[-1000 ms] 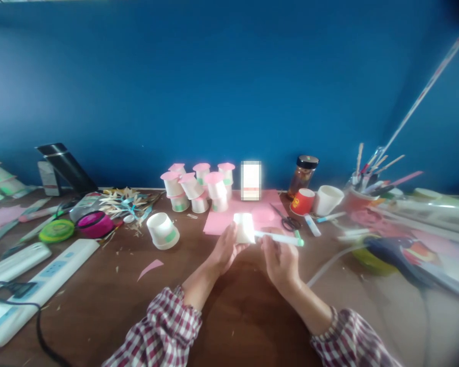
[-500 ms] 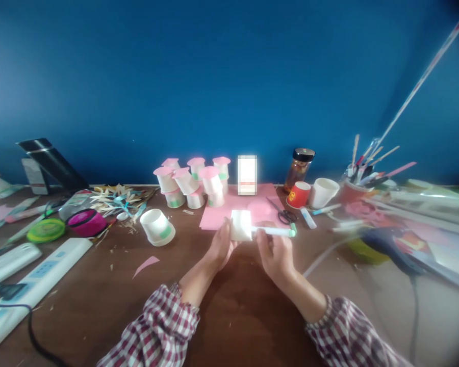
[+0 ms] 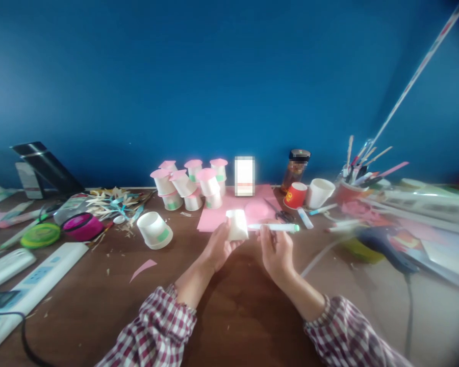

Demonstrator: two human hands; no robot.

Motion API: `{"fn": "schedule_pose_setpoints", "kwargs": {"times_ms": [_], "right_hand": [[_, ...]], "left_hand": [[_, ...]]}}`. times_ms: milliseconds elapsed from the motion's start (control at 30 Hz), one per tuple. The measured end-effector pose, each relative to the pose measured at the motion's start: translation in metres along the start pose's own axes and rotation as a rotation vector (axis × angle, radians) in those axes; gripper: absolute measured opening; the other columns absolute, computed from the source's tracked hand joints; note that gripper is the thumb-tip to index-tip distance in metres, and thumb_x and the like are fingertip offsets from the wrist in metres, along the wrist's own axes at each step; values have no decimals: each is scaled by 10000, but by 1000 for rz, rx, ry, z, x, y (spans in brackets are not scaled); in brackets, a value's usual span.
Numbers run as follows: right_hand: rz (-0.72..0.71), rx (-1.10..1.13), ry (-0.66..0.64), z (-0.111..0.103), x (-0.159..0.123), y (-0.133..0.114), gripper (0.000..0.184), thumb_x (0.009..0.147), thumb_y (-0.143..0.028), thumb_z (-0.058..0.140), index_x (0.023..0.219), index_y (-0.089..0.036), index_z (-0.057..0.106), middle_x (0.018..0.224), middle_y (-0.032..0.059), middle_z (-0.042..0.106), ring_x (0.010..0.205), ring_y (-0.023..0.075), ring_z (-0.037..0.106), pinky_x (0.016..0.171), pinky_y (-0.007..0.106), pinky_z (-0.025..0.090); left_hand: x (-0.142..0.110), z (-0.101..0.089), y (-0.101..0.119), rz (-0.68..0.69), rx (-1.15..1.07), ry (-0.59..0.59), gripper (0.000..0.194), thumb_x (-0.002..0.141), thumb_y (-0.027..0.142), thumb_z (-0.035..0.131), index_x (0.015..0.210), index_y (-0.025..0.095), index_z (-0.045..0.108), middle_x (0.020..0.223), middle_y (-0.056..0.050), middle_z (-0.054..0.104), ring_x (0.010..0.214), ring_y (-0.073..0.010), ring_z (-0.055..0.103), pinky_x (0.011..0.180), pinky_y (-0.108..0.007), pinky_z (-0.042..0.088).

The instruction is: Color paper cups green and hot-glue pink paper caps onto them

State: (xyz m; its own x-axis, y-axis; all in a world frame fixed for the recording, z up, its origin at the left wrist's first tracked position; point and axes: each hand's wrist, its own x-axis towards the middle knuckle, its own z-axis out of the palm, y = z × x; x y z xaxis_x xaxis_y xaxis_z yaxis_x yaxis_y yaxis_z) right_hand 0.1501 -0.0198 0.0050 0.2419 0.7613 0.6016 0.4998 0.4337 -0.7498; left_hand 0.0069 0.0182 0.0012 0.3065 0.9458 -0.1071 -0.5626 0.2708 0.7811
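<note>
My left hand [image 3: 219, 245] is closed round a small white paper cup [image 3: 237, 225], held tilted above the brown table [image 3: 229, 316]. My right hand [image 3: 276, 251] grips a white pen with a green cap [image 3: 276, 227], lying level with its tip just right of the cup. Behind the cup lie pink paper sheets [image 3: 214, 216] and black scissors [image 3: 277, 214].
A cluster of white cups with pink tops [image 3: 189, 184] stands at the wall. A lone white cup [image 3: 154, 230] sits to the left. A red cup [image 3: 295, 195], a white cup [image 3: 320, 192] and a jar [image 3: 295, 171] stand right. White power strips [image 3: 26, 283] lie at the left edge, a glue gun [image 3: 386, 250] at the right.
Both hands have shifted slightly left and away with the cup and pen. The pen tip has drawn a little away from the cup's side.
</note>
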Motion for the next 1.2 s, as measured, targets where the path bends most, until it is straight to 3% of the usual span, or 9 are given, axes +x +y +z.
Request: {"fn": "schedule_pose_setpoints", "kwargs": {"times_ms": [233,467,1200], "right_hand": [[-54,-99,-55,0,-2,-3,206,895,-284,463,834,-160,615,628,39,644,548,148,613,559,249,492],[-69,-98,-71,0,-2,-4,213,899,-286,452,886,-152,618,704,67,671,589,156,629,576,249,504],[-113,-137,-83,2,-3,-5,211,896,-278,462,900,-164,639,703,62,693,556,157,623,585,261,498]], "left_hand": [[6,-3,-6,-17,-28,30,442,819,484,529,1094,142,579,1104,-139,621,1015,-252,582,881,-415,466],[6,-4,-6,-30,-37,43,424,829,475,522,1097,152,584,1102,-127,629,1042,-241,572,912,-399,452],[2,-1,-6,35,12,-73,438,861,470,468,1100,125,592,1045,-110,641,995,-222,581,872,-360,446]]}}
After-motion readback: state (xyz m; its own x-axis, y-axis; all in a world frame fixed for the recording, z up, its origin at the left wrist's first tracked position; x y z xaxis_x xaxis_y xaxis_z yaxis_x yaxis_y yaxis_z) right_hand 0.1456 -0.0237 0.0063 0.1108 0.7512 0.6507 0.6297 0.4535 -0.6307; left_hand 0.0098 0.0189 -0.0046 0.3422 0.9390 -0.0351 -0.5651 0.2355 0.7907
